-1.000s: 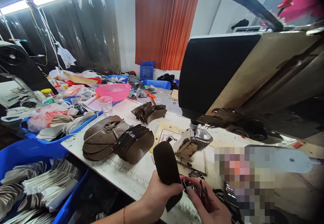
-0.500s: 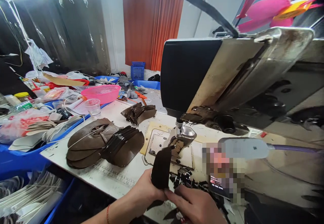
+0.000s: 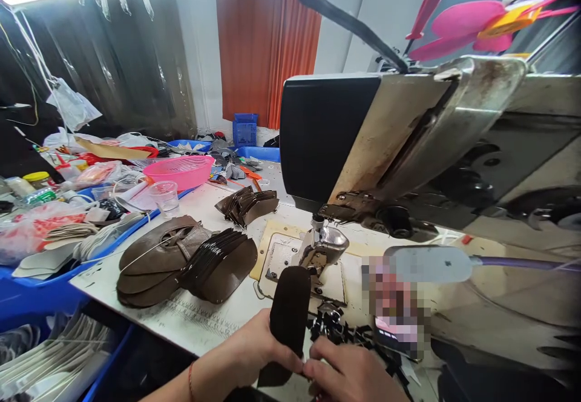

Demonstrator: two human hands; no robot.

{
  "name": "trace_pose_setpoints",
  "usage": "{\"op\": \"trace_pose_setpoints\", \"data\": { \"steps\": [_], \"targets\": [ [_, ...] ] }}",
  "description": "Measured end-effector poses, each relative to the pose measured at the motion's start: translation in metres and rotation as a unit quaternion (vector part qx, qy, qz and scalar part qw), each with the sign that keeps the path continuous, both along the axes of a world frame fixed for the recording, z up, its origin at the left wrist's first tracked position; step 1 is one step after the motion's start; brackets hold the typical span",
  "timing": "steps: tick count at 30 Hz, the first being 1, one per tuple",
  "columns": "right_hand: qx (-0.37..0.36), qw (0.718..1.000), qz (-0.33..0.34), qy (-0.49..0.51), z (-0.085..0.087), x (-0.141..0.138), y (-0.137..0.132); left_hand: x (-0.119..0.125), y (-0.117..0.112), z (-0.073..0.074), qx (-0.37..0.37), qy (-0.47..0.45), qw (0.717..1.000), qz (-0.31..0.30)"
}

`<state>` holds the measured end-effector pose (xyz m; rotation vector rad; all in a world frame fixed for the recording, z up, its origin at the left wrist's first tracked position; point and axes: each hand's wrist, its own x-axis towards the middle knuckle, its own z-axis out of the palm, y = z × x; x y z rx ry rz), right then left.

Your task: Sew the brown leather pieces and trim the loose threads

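Note:
My left hand (image 3: 254,353) is closed round a dark brown leather piece (image 3: 288,311), holding it upright at the near edge of the white table (image 3: 200,320). My right hand (image 3: 351,375) is closed, its fingertips pinching at the lower edge of the same piece. Both hands are just in front of the sewing machine's presser foot (image 3: 320,247). Small black cut pieces (image 3: 338,326) lie on the table right behind my right hand.
Stacks of brown leather pieces (image 3: 181,260) lie left of the needle plate, another stack (image 3: 247,202) further back. The sewing machine head (image 3: 408,141) overhangs the right side. A pink basket (image 3: 179,169), a plastic cup (image 3: 166,196) and blue bins (image 3: 40,293) crowd the left.
The view has shifted slightly. My left hand has turned the dark leather piece broader-side to me and my right hand has moved in closer to its lower edge.

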<state>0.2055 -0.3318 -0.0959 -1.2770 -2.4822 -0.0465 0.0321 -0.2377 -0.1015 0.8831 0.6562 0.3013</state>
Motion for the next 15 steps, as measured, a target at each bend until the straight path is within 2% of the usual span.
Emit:
{"op": "trace_pose_setpoints", "data": {
  "steps": [4, 8, 11, 13, 15],
  "targets": [
    [0.0, 0.997, 0.022, 0.075, 0.005, 0.003, -0.001, -0.001, 0.0, -0.002, -0.04, 0.016, 0.999, 0.006],
    [-0.043, 0.985, 0.027, 0.166, -0.001, 0.006, -0.002, -0.001, 0.002, -0.004, -0.066, 0.002, 0.998, 0.011],
    [-0.048, 0.975, 0.036, 0.215, -0.007, 0.008, -0.002, 0.001, 0.003, -0.003, -0.081, -0.007, 0.997, -0.001],
    [-0.049, 0.966, 0.027, 0.253, -0.009, 0.009, -0.001, 0.002, 0.002, -0.001, -0.095, -0.013, 0.995, 0.0],
    [-0.051, 0.945, -0.011, 0.323, -0.011, 0.01, -0.001, 0.003, 0.002, 0.0, -0.108, -0.021, 0.994, 0.024]
  ]
}}
